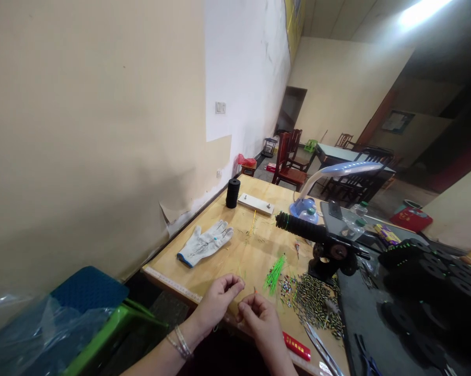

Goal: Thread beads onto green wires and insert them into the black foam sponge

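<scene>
Near the table's front edge, my left hand (220,300) is closed in a pinch, with a thin yellowish strand showing at its fingertips. My right hand (262,321) sits just beside it, thumb and forefinger pressed together; a small orange tip shows by its fingers. What either hand holds is too small to make out. Beyond them lies a bunch of bright green strands (274,274). Small mixed beads (287,288) and a heap of dark-and-yellow pieces (317,300) spread to the right. A red tube (297,346) lies beside my right wrist, and metal scissors or tweezers (322,349) rest further right.
A white work glove (206,243) lies at left. Further back stand a black ribbed spool (233,193), a white board with two posts (256,203) and a blue desk lamp (337,169). A black clamp-like device (329,248) juts over the table's right side. The wall borders the left.
</scene>
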`<state>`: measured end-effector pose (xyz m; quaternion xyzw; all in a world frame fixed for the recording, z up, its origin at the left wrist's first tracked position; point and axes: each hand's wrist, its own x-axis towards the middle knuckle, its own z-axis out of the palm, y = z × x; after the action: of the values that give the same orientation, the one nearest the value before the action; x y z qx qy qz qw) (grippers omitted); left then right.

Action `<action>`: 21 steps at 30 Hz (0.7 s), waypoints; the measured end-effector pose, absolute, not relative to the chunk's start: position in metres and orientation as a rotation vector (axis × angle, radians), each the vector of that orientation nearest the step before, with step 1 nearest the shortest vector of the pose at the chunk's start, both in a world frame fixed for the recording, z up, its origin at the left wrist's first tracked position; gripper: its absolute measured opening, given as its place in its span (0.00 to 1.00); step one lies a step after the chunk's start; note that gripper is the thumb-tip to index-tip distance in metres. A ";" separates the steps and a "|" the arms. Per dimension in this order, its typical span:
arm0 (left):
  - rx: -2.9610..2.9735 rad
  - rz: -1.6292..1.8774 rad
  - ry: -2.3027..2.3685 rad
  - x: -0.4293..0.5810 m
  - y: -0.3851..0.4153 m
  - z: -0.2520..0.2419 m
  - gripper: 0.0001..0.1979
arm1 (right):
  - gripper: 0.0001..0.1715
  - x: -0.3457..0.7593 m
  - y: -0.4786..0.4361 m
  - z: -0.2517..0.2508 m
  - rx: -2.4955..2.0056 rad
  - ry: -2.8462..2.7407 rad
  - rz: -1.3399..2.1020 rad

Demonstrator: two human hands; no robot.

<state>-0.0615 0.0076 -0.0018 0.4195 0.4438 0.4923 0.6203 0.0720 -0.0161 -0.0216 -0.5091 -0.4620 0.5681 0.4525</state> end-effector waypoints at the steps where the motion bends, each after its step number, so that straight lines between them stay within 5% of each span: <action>1: 0.985 1.128 1.016 -0.062 0.008 -0.001 0.18 | 0.23 0.071 -0.014 -0.023 -1.258 -1.167 1.370; 12: 1.071 1.120 1.032 -0.068 0.017 0.002 0.18 | 0.15 0.073 -0.005 -0.028 -1.278 -1.252 1.344; 21: 1.145 1.069 1.043 -0.068 0.023 0.002 0.17 | 0.19 0.073 0.000 -0.027 -1.220 -1.220 1.365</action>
<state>-0.0678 0.0232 0.0017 0.4917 0.4479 0.4591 0.5890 0.0733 0.0001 -0.0269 -0.4942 -0.4944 0.5529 0.4535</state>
